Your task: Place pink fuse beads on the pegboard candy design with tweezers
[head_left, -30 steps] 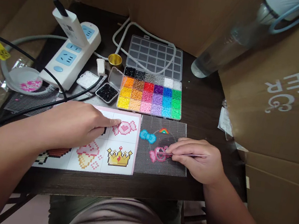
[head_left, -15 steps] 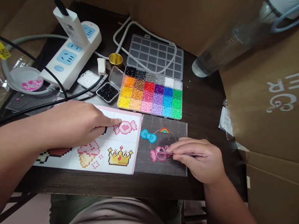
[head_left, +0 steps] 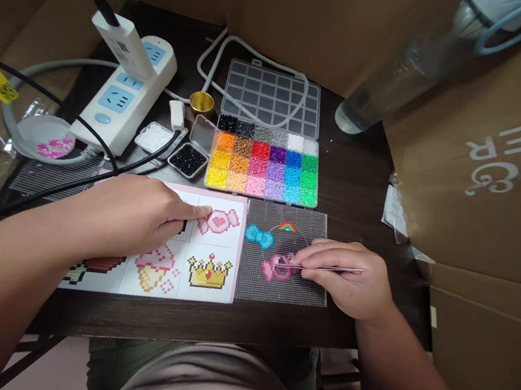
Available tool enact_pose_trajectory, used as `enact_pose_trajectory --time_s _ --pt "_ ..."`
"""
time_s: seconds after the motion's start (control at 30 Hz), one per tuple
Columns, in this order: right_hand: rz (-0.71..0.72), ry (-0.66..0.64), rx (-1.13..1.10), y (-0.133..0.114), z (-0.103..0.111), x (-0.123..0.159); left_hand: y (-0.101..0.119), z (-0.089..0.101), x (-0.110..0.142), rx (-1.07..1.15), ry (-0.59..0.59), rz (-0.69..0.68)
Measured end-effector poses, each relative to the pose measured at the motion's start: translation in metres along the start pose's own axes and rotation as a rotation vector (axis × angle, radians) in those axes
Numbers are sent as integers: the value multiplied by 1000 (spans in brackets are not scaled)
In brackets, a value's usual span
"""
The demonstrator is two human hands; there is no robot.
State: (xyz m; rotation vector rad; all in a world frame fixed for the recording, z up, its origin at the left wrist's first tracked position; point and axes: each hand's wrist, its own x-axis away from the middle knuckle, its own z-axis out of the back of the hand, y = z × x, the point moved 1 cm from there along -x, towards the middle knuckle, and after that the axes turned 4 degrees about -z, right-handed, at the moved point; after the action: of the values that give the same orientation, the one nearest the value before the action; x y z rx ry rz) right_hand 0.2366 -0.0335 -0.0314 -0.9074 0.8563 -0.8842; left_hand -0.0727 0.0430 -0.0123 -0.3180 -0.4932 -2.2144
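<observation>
My left hand [head_left: 138, 218] lies on a pattern sheet [head_left: 206, 285], its index finger stretched out to the pink candy picture [head_left: 219, 221]. My right hand [head_left: 346, 278] pinches thin tweezers [head_left: 323, 268], whose tips rest at a pink bead candy [head_left: 276, 267] on a clear pegboard [head_left: 275, 289]. A blue bead bow [head_left: 258, 236] and a small rainbow [head_left: 287, 227] also sit on that board. The sheet shows a crown [head_left: 209, 271] and an ice cream [head_left: 153, 266] too.
An open bead organiser [head_left: 266, 160] with many colours stands behind the pegboard. Small boxes of black beads [head_left: 187, 160] and white beads [head_left: 153, 138], a power strip [head_left: 123, 94], cables, a water bottle [head_left: 397, 78] and cardboard walls surround the dark table [head_left: 356, 184].
</observation>
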Motion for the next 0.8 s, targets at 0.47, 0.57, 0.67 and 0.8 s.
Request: enact_pose_trajectory --time_s 0.47,0.57,0.67,0.8 --pt "-21 8 0 1 1 1 5 4 1 -94 -119 -29" --pt "-41 7 -11 1 1 1 6 6 1 -80 -133 -26" --pt "-64 17 -28 2 1 2 6 7 1 -91 -145 0" --pt "-59 28 -32 3 3 4 8 8 1 -87 -142 -12"
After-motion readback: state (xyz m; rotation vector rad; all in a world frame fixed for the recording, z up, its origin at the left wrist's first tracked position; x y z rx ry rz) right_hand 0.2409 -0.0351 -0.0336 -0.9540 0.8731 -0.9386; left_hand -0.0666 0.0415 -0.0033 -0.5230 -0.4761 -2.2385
